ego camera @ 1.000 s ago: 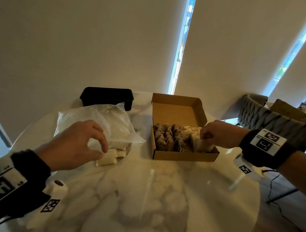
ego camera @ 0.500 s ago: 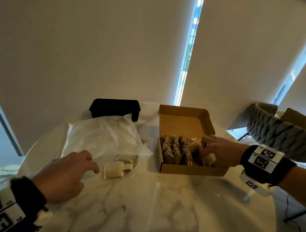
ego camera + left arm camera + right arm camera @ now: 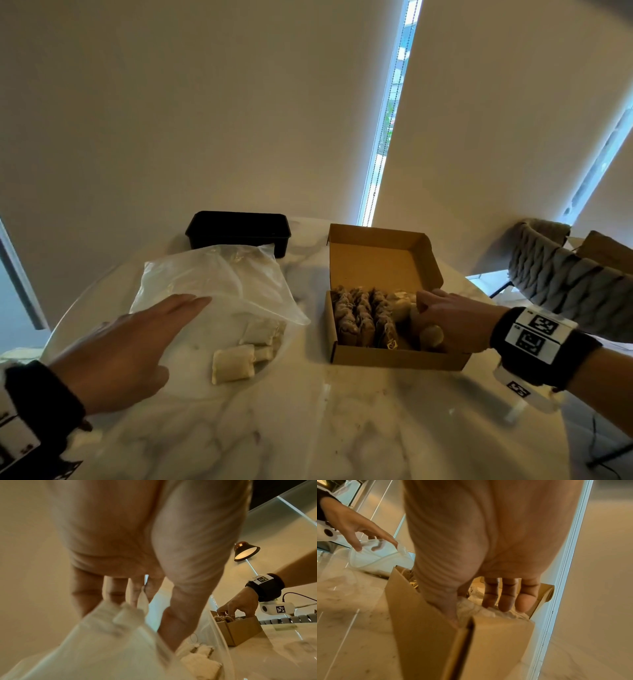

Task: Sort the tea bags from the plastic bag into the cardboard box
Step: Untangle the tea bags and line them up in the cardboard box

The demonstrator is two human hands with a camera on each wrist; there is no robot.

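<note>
The open cardboard box (image 3: 394,359) sits right of centre, with a row of brown tea bags (image 3: 356,318) on its left side and pale tea bags (image 3: 400,308) beside them. My right hand (image 3: 424,322) reaches into the box's right part. Its thumb and curled fingers (image 3: 505,601) pinch a pale tea bag (image 3: 471,609). The clear plastic bag (image 3: 219,274) lies to the left, with several pale tea bags (image 3: 233,363) at its mouth. My left hand (image 3: 164,322) lies flat on the bag with straight fingers, holding nothing.
A black tray (image 3: 239,229) stands behind the plastic bag at the far edge of the round marble table (image 3: 308,428). A grey woven chair (image 3: 555,270) stands off the table's right side. Blinds cover the windows behind.
My left hand dropped from a raised, curled pose to lie flat on the plastic bag. My right hand sank lower into the box with the pale tea bag.
</note>
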